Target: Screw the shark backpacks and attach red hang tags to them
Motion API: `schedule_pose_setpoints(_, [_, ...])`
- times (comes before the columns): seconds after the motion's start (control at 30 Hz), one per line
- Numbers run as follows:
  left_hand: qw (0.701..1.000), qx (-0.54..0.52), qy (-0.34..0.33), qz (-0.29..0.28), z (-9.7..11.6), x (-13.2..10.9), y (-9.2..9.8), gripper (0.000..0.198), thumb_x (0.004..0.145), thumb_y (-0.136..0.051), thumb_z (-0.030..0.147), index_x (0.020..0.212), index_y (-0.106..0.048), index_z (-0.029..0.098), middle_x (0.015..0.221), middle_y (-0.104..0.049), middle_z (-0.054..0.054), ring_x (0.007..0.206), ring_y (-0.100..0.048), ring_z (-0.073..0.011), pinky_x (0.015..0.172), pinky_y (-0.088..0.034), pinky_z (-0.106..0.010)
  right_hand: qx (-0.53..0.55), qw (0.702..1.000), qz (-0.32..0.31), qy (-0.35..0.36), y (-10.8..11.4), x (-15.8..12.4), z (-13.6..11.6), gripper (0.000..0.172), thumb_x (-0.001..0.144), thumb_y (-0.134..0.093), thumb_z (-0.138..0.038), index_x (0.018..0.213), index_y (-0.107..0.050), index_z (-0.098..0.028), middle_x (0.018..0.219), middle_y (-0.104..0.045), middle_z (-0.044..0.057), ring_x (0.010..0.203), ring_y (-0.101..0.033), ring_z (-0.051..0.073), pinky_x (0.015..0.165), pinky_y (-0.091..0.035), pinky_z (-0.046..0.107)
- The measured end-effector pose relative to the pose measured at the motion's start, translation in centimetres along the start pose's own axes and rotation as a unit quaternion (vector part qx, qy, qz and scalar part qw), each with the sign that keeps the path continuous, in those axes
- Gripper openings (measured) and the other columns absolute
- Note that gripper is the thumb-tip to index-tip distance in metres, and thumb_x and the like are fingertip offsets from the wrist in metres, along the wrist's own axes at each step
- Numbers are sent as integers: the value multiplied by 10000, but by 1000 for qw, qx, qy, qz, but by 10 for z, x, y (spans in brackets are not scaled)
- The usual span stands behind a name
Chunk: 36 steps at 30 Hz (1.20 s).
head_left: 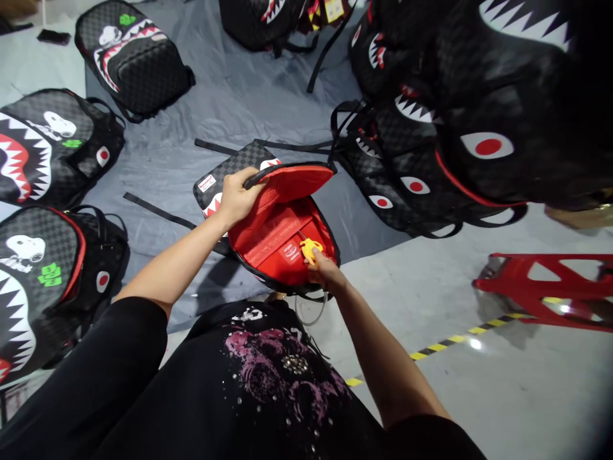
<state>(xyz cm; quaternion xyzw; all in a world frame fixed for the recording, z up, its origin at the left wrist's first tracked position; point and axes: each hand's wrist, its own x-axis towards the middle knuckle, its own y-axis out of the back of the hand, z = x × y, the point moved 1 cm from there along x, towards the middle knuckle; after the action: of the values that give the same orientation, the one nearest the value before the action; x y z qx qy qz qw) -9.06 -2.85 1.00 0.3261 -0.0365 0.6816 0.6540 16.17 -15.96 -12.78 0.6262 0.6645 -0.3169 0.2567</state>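
black shirt (268,383) up close, open backpack (275,243) between two hands

the backpack sits just beyond the shirt, in front of the person, its red inside showing; whether it rests on something underneath is hidden. it is probably light, with little seen inside, and the shell looks smooth, perhaps a bit slick, but bendy rather than fragile. its lining creases like thin cloth, so it would likely give under the fingers. the dark rim of the raised flap (297,185) seems the surest place to take hold, firmer than the loose lining.

the left hand (239,195) is curled closed over that rim, holding the flap up. the right hand (328,271) reaches into the near side, its fingers pinched around a small yellow object (311,249); what that is, i cannot tell, though it looks like light, hard plastic. a pale loop of cord (311,317) hangs just below this hand.

farther out, a grey sheet (258,89) covers part of the floor (383,275). shark-mouthed bags (43,140) stand along the left, and a dark heap of more bags (393,160) fills the right. beyond striped tape (454,342) is a red plastic frame (522,284).
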Motion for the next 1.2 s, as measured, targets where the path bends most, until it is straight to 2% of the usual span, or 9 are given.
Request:
schedule_pose_setpoints(0.23, [997, 80, 0, 8, 3, -6, 2, 148, 779, -590, 278, 689, -613, 162, 589, -513, 38, 571, -481, -89, 568, -380, -208, -121, 991, -54, 7, -22, 4, 4, 466, 868, -487, -645, 751, -510, -194, 418, -339, -69, 354, -320, 88, 361, -270, 218])
schedule_pose_setpoints(0.4, [988, 151, -16, 14, 19, -15, 4, 85, 761, -596, 215, 692, -614, 169, 574, -479, 41, 555, -481, -84, 579, -393, -212, -234, 971, -54, 14, 1, 2, -20, 342, 851, -608, -510, 880, -580, -170, 507, -505, -2, 489, -516, 145, 455, -350, 232])
schedule_pose_setpoints(0.47, [983, 181, -20, 6, 28, -21, 2, 62, 749, -597, 195, 696, -616, 169, 568, -476, 45, 538, -471, -78, 579, -393, -213, -381, 922, -20, 62, 21, 1, -48, 337, 844, -619, -487, 909, -609, -156, 671, -610, 68, 671, -605, 182, 557, -400, 240])
schedule_pose_setpoints(0.57, [974, 226, -13, 3, 38, -31, -3, 48, 747, -603, 200, 718, -623, 167, 575, -492, 47, 531, -472, -78, 597, -402, -219, -631, 766, 0, 122, 46, -4, -96, 393, 853, -577, -530, 859, -642, -143, 844, -658, 153, 850, -641, 255, 658, -439, 290])
schedule_pose_setpoints(0.63, [968, 252, 4, 13, 42, -37, -6, 64, 761, -613, 226, 740, -626, 167, 592, -510, 44, 549, -492, -85, 619, -413, -226, -719, 688, -57, 77, 57, -8, -120, 389, 829, -607, -530, 764, -637, -148, 738, -650, 146, 749, -649, 260, 605, -445, 304])
schedule_pose_setpoints(0.7, [960, 275, 26, 37, 44, -41, -7, 106, 780, -626, 269, 748, -620, 168, 610, -524, 39, 573, -511, -93, 636, -421, -233, -731, 660, -173, -10, 64, -13, -133, 367, 800, -657, -503, 671, -605, -163, 571, -596, 92, 553, -604, 211, 502, -421, 282])
schedule_pose_setpoints(0.83, [940, 318, 65, 105, 45, -45, -1, 248, 822, -630, 414, 771, -613, 172, 641, -537, 21, 640, -543, -117, 686, -430, -251, -587, 751, -287, -95, 85, -14, -142, 383, 801, -651, -541, 690, -564, -186, 443, -485, -1, 335, -426, 119, 349, -327, 237])
schedule_pose_setpoints(1.03, [930, 340, 84, 111, 51, -53, 7, 402, 866, -545, 561, 746, -604, 182, 621, -489, 11, 666, -541, -134, 667, -411, -266, -299, 940, -159, -32, 107, -1, -146, 373, 948, -417, -527, 769, -462, -204, 421, -369, -70, 312, -326, 75, 348, -342, 200])
schedule_pose_setpoints(1.2, [941, 311, 73, 113, 59, -56, -2, 458, 832, -555, 624, 682, -582, 192, 608, -445, 6, 667, -529, -145, 644, -409, -281, -168, 972, -163, -19, 51, 8, -112, 386, 976, -367, -518, 765, -433, -202, 412, -351, -82, 297, -296, 61, 326, -312, 179])
